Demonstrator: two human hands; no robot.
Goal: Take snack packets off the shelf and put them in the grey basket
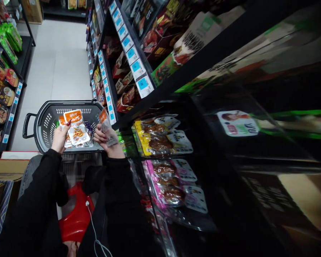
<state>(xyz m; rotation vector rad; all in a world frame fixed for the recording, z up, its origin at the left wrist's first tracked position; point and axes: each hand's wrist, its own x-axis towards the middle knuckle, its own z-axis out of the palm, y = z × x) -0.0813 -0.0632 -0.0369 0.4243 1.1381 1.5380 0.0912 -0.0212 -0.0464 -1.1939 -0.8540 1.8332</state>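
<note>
Pinched in my left hand point(60, 137) is an orange-and-white snack packet point(76, 125), its printed front facing up over the basket. My right hand point(103, 139) grips another snack packet point(107, 127), orange at the top and partly see-through, turned edge-on near the basket's right rim. Below both hands stands a grey shopping basket point(44, 134) with perforated walls and a black handle at its left. Several packets lie inside it, mostly covered by the packet in my left hand; a purple-striped one point(89, 127) shows between my hands.
Black shelves with price tags point(131, 53) run along the right, holding bagged snacks point(160, 137) in yellow and pink packs. Another stocked shelf point(13, 103) lines the left of the aisle floor point(61, 60). Near my legs are a red plastic object point(76, 214), a white cable point(95, 228) and cardboard boxes point(8, 166).
</note>
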